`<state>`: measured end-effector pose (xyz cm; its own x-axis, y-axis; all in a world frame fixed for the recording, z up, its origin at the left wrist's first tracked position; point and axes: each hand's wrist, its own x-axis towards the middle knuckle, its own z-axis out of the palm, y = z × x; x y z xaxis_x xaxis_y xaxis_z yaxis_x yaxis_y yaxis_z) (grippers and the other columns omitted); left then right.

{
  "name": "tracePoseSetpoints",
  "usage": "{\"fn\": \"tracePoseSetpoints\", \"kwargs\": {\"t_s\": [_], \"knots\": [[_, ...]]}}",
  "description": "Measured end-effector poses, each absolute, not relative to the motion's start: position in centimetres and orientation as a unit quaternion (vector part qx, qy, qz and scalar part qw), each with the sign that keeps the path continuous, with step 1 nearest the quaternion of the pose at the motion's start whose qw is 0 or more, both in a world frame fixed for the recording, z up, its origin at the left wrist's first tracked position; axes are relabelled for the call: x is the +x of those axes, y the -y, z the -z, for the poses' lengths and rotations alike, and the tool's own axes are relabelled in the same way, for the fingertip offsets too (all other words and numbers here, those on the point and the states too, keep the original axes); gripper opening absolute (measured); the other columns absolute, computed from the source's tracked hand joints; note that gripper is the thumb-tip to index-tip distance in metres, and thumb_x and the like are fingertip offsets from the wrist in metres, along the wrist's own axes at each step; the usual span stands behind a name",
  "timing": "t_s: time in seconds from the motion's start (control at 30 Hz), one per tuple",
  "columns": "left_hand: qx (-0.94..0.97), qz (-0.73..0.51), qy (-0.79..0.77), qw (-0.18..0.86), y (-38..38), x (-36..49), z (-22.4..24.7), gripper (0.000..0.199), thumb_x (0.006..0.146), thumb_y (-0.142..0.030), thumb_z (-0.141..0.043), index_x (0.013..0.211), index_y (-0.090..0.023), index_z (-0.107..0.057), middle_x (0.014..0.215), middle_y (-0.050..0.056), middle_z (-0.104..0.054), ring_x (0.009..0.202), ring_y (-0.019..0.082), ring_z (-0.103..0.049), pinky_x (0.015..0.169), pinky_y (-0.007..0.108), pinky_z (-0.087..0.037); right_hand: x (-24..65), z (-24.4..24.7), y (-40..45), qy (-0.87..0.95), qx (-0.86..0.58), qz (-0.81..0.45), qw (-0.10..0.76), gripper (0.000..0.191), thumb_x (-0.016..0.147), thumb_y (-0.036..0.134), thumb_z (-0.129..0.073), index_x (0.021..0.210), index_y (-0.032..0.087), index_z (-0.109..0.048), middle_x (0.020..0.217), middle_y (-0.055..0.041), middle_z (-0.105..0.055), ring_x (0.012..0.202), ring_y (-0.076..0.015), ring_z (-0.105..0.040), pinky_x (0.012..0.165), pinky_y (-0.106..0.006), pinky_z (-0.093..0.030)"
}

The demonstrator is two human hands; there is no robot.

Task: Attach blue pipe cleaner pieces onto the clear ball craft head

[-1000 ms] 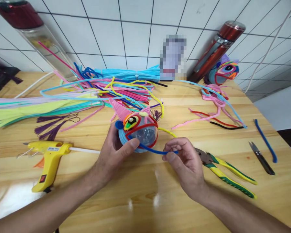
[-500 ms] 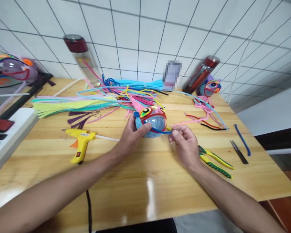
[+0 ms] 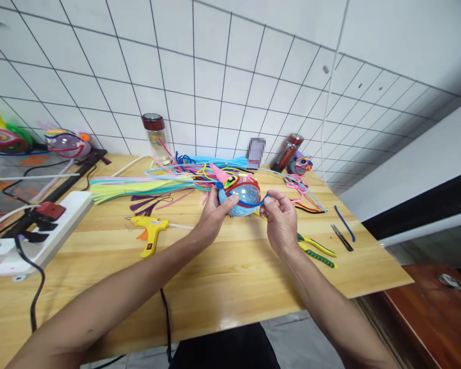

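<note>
Clasping the decorated clear ball [image 3: 248, 193] in curled fingers of the left hand [image 3: 210, 219], over the table [image 3: 234, 277] toward its back edge; pinching the blue pipe cleaner [image 3: 255, 204] with fingers of the right hand [image 3: 280, 218]. Possibly pulling it crooked by tugging too hard.

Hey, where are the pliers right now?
In the head view, the pliers lie on the table just right of the right hand, between it and the snips.
</note>
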<state>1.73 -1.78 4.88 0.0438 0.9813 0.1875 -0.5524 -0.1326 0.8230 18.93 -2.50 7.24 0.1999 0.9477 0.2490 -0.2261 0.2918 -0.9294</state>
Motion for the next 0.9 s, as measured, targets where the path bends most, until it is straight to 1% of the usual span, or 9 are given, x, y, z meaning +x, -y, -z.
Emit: {"fn": "tracePoseSetpoints", "kwargs": {"t_s": [0.1,0.17,0.3,0.37,0.53,0.67,0.77,0.9], "knots": [[0.395,-0.640,-0.260,0.605,1.8,1.8,-5.2,0.060,0.082,-0.048,-0.090,0.129,-0.026,-0.061,0.135,0.006,-0.073,0.123,0.022,-0.070,0.106,0.034,-0.057,18.5,-7.2,2.4,0.452,-0.393,-0.412,0.687,0.043,0.076,0.044,-0.090,0.107,0.024,-0.068,0.076,0.0054,-0.063,0.061,-0.0116,-0.058,0.056,-0.025,-0.046],[0.402,-0.643,-0.256,0.600,1.8,1.8,-5.2,0.060,0.082,-0.049,-0.089,0.130,-0.026,-0.060,0.136,0.006,-0.072,0.124,0.023,-0.070,0.108,0.036,-0.056,18.2,-7.0,2.3,0.446,-0.390,-0.406,0.696,0.045,0.075,0.045,-0.091,0.108,0.024,-0.068,0.079,0.0042,-0.065,0.062,-0.0120,-0.058,0.057,-0.026,-0.047],[0.435,-0.646,-0.250,0.576,1.5,1.5,-4.4,0.063,0.085,-0.049,-0.088,0.135,-0.027,-0.058,0.143,0.007,-0.070,0.134,0.024,-0.066,0.117,0.038,-0.051,17.9,-6.5,2.4,0.437,-0.379,-0.418,0.700,0.044,0.073,0.046,-0.092,0.104,0.023,-0.071,0.076,0.0034,-0.065,0.062,-0.0121,-0.057,0.057,-0.025,-0.046],[0.439,-0.648,-0.250,0.570,1.3,1.4,-4.0,0.065,0.084,-0.050,-0.088,0.137,-0.027,-0.058,0.146,0.008,-0.069,0.137,0.025,-0.065,0.118,0.038,-0.051,17.8,-6.1,2.6,0.434,-0.373,-0.426,0.701,0.042,0.073,0.046,-0.092,0.102,0.023,-0.073,0.075,0.0032,-0.065,0.062,-0.0121,-0.057,0.057,-0.025,-0.046],[0.435,-0.644,-0.245,0.580,1.4,1.5,-3.9,0.071,0.082,-0.055,-0.088,0.140,-0.029,-0.058,0.139,0.009,-0.072,0.129,0.028,-0.070,0.112,0.041,-0.057,17.9,-5.3,3.1,0.431,-0.371,-0.453,0.686,0.041,0.075,0.048,-0.091,0.103,0.023,-0.074,0.076,0.0024,-0.066,0.064,-0.0124,-0.057,0.059,-0.026,-0.048],[0.439,-0.638,-0.249,0.581,1.6,1.4,-3.9,0.075,0.081,-0.057,-0.088,0.143,-0.029,-0.056,0.134,0.010,-0.075,0.122,0.029,-0.074,0.107,0.042,-0.059,17.9,-5.3,3.4,0.401,-0.357,-0.490,0.686,0.046,0.074,0.047,-0.093,0.107,0.023,-0.072,0.079,0.0027,-0.068,0.063,-0.0115,-0.058,0.059,-0.025,-0.049],[0.446,-0.636,-0.247,0.579,1.5,1.2,-3.5,0.077,0.080,-0.057,-0.089,0.143,-0.028,-0.056,0.133,0.011,-0.075,0.121,0.029,-0.074,0.108,0.043,-0.059,17.9,-5.4,3.6,0.373,-0.352,-0.509,0.691,0.049,0.070,0.044,-0.095,0.107,0.024,-0.069,0.082,0.0030,-0.069,0.063,-0.0109,-0.059,0.060,-0.025,-0.050],[0.451,-0.646,-0.244,0.566,1.4,1.2,-3.1,0.073,0.082,-0.055,-0.089,0.141,-0.026,-0.057,0.134,0.011,-0.074,0.121,0.029,-0.074,0.112,0.044,-0.057,17.9,-5.4,3.6,0.371,-0.357,-0.506,0.692,0.040,0.075,0.041,-0.090,0.103,0.024,-0.067,0.082,0.0029,-0.067,0.064,-0.0115,-0.058,0.059,-0.025,-0.048]]}}
